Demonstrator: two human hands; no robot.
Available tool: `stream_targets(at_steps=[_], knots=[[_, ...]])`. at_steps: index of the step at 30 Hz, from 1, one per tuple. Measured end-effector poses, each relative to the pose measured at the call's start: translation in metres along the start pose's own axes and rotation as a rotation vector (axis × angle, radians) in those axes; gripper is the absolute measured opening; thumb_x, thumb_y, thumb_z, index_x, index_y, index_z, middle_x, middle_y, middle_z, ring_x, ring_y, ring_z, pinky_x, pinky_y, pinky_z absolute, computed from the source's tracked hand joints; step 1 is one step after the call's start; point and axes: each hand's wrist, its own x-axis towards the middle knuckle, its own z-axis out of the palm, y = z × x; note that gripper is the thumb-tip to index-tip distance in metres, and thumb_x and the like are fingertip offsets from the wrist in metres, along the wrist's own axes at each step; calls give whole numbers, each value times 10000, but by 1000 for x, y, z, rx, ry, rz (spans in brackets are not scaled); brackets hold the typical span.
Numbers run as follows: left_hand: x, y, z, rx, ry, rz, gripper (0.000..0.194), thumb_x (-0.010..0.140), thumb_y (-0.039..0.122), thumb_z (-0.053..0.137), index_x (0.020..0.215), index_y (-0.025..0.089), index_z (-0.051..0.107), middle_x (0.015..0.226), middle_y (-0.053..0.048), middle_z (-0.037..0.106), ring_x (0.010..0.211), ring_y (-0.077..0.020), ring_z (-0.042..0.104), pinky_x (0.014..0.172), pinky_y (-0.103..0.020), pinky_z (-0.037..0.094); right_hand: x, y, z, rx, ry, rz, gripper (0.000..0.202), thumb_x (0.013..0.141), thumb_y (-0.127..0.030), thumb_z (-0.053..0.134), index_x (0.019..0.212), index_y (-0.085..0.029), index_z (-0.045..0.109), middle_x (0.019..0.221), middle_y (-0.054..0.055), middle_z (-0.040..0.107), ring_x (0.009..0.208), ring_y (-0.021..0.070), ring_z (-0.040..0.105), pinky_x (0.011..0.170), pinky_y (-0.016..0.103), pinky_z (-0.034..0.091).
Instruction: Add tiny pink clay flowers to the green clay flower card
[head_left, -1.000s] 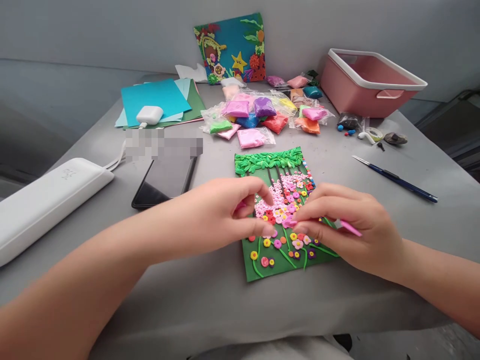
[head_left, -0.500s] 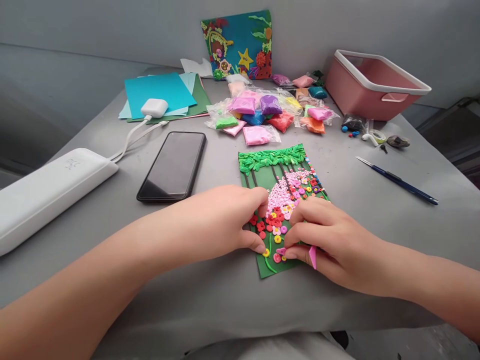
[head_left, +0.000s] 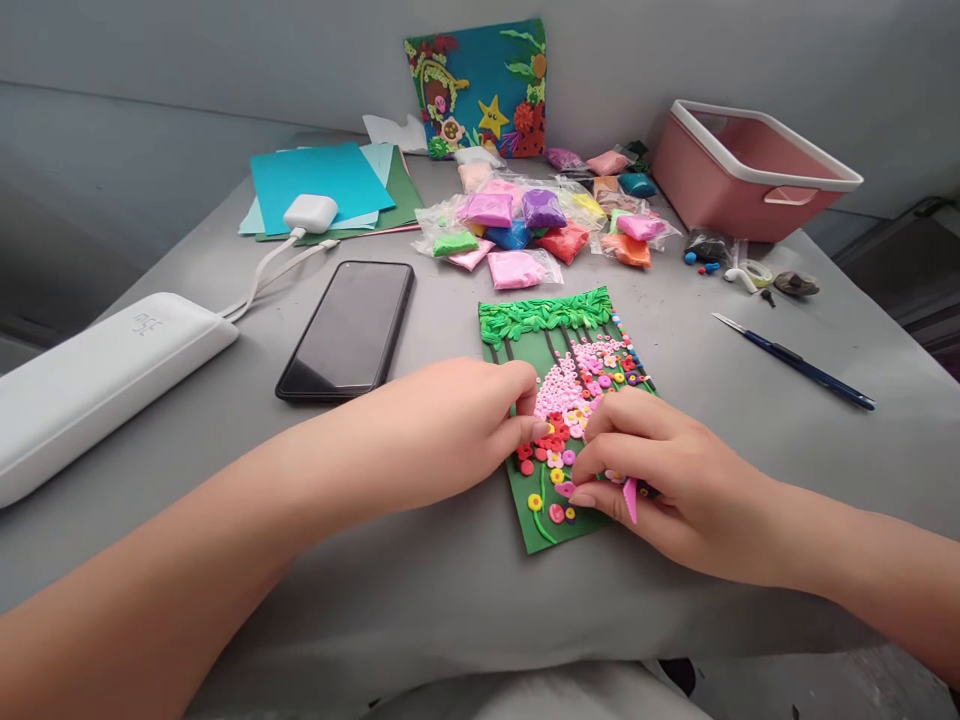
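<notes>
A green card picture (head_left: pixel 525 520) lies on the table, covered with small clay flowers, dark stems and a band of green clay leaves (head_left: pixel 547 315). My right hand (head_left: pixel 660 460) rests over its right side, fingers closed round a small pink plastic clay tool (head_left: pixel 631 498). The tool's rounded tip is at the lower flowers, beside a yellow one; its toothed end sticks out by the palm. My left hand (head_left: pixel 480 420) is over the left edge, with thumb and curled forefinger close together at the red flowers (head_left: pixel 553 436). Whatever is between them, if anything, is hidden.
A black phone (head_left: pixel 346 330) and a white power bank (head_left: pixel 112 380) lie left. Behind are bagged clays (head_left: pixel 517 268), coloured sheets (head_left: pixel 322 185) and an underwater clay picture (head_left: pixel 472 85). A pink basket (head_left: pixel 750 180) and a craft knife (head_left: pixel 795 362) are on the right.
My left thumb has moved up from the low yellow flower to the red flowers, closer to the forefinger. My right hand, with the pink clay tool, has shifted slightly.
</notes>
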Motion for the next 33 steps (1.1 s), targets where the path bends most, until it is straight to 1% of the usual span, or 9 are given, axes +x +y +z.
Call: stream_targets(at_steps=[2,5,9,13,17,22,26,31,33], knots=[[1,-3,0,13,-12,-7,204,990,407,469,850,265,512,792,9,654,682,-194,571,562,-315,398,2,2,1,6,27,4,114,1000,-182,605,913,-157,674,863,29,563,793,118,484,747,245,436],[1,-7,-1,25,-78,19,149,957,396,530,871,274,528,803,18,666,684,-192,581,548,-306,398,6,5,4,11,36,7,108,993,-183,620,915,-160,691,867,32,566,800,124,487,744,248,438],[2,-11,-2,12,-92,46,135,955,389,527,877,279,536,827,20,676,694,-188,586,557,-296,414,12,7,8,-13,53,-15,121,998,-207,622,929,-157,709,872,36,564,812,130,501,739,252,440],[1,-11,-2,3,-86,28,200,975,426,475,854,275,528,821,6,676,684,-196,587,555,-306,418,15,5,10,-45,69,-38,129,1002,-211,616,920,-160,701,873,34,562,814,133,496,744,258,439],[0,-11,-2,-28,-81,20,284,996,483,422,831,272,515,803,-14,673,652,-206,574,542,-322,401,15,3,12,-64,64,-21,100,986,-183,620,909,-171,683,877,29,552,813,135,486,750,268,435],[-2,-9,-3,-22,-86,4,308,997,504,411,809,275,495,768,-27,658,635,-223,569,533,-339,373,17,1,12,-52,83,3,117,977,-200,632,870,-164,664,833,24,539,781,132,491,705,251,448],[-2,-8,-3,-20,-80,-17,331,998,515,398,788,274,484,733,-37,643,621,-231,562,530,-345,350,19,2,12,-31,111,4,108,953,-184,666,849,-163,649,811,20,555,768,131,511,681,240,458],[-2,-6,-4,-30,-95,-9,364,998,558,388,796,272,491,749,-30,653,617,-219,567,520,-331,366,18,3,13,-28,124,5,111,952,-185,666,844,-163,652,795,18,567,749,130,516,657,242,450],[-1,-6,-4,-46,-101,10,341,989,550,417,810,273,504,781,-21,672,632,-209,579,520,-318,383,18,4,14,-23,128,4,106,955,-184,658,851,-163,663,802,23,579,760,133,521,665,248,454]])
